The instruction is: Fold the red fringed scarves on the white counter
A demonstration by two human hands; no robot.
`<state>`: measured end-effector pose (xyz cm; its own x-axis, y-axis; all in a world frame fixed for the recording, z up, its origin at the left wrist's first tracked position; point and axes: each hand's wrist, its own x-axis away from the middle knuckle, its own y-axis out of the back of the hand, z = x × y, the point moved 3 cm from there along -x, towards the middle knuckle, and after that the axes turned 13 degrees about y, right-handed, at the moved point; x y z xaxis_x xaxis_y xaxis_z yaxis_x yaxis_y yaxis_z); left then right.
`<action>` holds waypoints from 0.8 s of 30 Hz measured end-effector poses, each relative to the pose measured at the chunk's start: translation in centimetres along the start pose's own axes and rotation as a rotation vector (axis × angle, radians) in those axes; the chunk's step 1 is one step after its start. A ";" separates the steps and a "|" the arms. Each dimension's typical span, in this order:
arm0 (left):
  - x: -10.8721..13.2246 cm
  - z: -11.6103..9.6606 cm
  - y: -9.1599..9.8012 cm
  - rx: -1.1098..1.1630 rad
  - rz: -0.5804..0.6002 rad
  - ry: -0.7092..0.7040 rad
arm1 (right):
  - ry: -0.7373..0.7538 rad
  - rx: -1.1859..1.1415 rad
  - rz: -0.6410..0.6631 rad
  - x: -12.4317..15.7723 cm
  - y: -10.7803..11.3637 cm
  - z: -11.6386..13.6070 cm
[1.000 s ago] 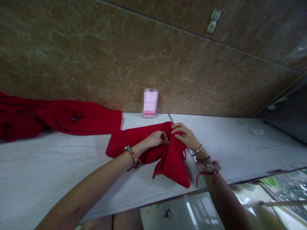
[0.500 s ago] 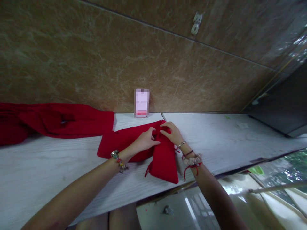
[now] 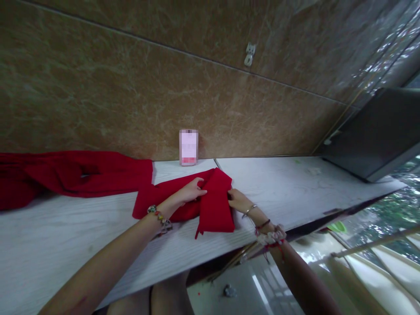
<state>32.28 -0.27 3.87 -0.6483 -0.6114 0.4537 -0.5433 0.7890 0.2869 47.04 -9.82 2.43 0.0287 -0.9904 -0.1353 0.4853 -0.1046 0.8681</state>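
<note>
A long red scarf point(image 3: 98, 173) lies across a white wood-grain tabletop point(image 3: 65, 245), its right end folded back toward me with a fringe at the corner. My left hand point(image 3: 190, 191) rests on top of the fold, fingers stretched flat on the cloth. My right hand point(image 3: 236, 200) sits at the right edge of the folded end point(image 3: 215, 210), fingers against the fabric and partly hidden by it. Both wrists wear bracelets.
A small pink card point(image 3: 188, 147) leans on the brown marble wall point(image 3: 131, 87) behind the scarf. A white wall hook point(image 3: 250, 54) is higher up. A dark panel point(image 3: 374, 131) stands at the right. The table's front edge point(image 3: 295, 229) drops to a tiled floor.
Both hands moved from pinching the fold at its top to lying on either side of it. The folded end now lies flatter and squarer. The view shifted right.
</note>
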 end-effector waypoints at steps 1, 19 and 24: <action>0.1 0.0 -0.1 -0.003 -0.003 -0.006 | -0.065 -0.017 0.000 -0.2 -0.2 -0.3; -0.3 0.6 0.7 0.022 0.012 -0.039 | -0.192 -0.227 0.005 0.6 0.5 0.7; 0.2 0.3 1.3 -0.022 0.034 -0.051 | -0.214 -0.639 -0.180 2.9 4.1 1.2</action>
<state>31.30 0.65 4.04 -0.6927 -0.5860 0.4205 -0.5087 0.8102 0.2911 48.04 -13.20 6.14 -0.2413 -0.9657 -0.0963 0.8872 -0.2597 0.3812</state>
